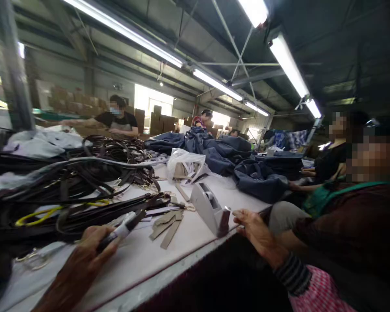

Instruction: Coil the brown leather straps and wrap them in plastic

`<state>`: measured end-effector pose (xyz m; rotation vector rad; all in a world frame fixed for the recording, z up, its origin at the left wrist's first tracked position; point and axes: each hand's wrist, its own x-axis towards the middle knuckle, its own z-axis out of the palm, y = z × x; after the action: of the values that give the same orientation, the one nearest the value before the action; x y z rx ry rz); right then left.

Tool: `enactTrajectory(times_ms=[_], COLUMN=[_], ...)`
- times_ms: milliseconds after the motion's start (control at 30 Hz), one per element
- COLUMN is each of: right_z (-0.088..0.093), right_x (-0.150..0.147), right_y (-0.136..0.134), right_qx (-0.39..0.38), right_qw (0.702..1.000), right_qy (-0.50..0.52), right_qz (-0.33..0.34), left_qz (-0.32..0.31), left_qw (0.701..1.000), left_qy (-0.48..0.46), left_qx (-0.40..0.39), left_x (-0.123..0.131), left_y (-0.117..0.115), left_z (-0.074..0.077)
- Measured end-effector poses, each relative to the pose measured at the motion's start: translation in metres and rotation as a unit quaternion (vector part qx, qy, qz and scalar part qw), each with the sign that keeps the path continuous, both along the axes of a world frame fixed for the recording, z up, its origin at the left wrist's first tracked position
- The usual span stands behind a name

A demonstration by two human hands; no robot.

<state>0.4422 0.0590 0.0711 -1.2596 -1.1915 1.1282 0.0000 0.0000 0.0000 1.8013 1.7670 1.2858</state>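
Observation:
My left hand [91, 251] is closed around a dark strap [134, 221], which has a clear and whitish wrapping near my fingers. Beside the table's front edge stands a grey tape dispenser [203, 208] with a dark front end. Just right of that end is my right hand [255, 229], its fingertips drawn together; whatever they may pinch is too small to make out. Between the hands, several grey-brown flat strips [169, 225] lie on the white tabletop [188, 242]. More dark straps [117, 208] with metal clasps are bundled behind my left hand.
A clear plastic bag [186, 164] holding strips sits behind the dispenser. Dark blue fabric [260, 177] is heaped at the back right. A yellow loop [39, 216] lies among the straps. One co-worker [354, 225] sits close on the right; others are farther back.

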Motion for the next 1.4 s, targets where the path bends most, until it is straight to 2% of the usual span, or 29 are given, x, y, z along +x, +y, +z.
enactTrajectory(times_ms=[167, 333, 433, 500, 567, 667, 767, 833, 900, 1133, 1233, 1400], right_z=[-0.029, -0.031, -0.037, -0.044, -0.047, -0.039, -0.022, -0.014, -0.012, -0.025, -0.025, -0.029], right_x=[-0.006, 0.003, 0.015, 0.014, -0.002, -0.06, -0.133, -0.171, -0.193, -0.204, -0.208, -0.215], right_y=[0.0, 0.012, 0.007, -0.002, -0.017, -0.048, -0.069, -0.073, -0.073, -0.067, -0.068, -0.067], right_qx=[0.013, 0.072, 0.088, 0.068, 0.037, 0.033, 0.041, 0.053, 0.065, 0.062, 0.065, 0.07], right_qw=[1.0, 0.991, 0.984, 0.982, 0.987, 0.994, 0.972, 0.956, 0.949, 0.952, 0.952, 0.958], right_qy=[-0.015, -0.098, -0.146, -0.169, -0.156, -0.052, 0.078, 0.134, 0.157, 0.151, 0.159, 0.161], right_qz=[-0.005, -0.048, -0.049, -0.043, -0.027, 0.091, 0.218, 0.255, 0.266, 0.258, 0.253, 0.228], left_qz=[0.018, 0.034, 0.033, 0.038, 0.041, 0.041, 0.044, 0.046, 0.05, 0.07, 0.044, 0.009], left_qw=[1.0, 0.994, 0.986, 0.982, 0.982, 0.985, 0.987, 0.988, 0.989, 0.99, 0.99, 0.977], left_qy=[-0.02, -0.099, -0.158, -0.181, -0.182, -0.169, -0.153, -0.146, -0.142, -0.119, -0.131, -0.209], left_qx=[-0.004, -0.037, -0.049, -0.04, -0.026, -0.015, -0.001, 0.007, 0.011, 0.011, -0.012, -0.049], left_x=[0.006, 0.03, 0.047, 0.057, 0.067, 0.085, 0.102, 0.109, 0.114, 0.116, 0.112, 0.104], left_y=[-0.005, -0.026, -0.04, -0.045, -0.047, -0.05, -0.053, -0.055, -0.057, -0.065, -0.071, -0.071], left_z=[0.007, 0.033, 0.045, 0.049, 0.051, 0.052, 0.052, 0.051, 0.05, 0.049, 0.052, 0.058])
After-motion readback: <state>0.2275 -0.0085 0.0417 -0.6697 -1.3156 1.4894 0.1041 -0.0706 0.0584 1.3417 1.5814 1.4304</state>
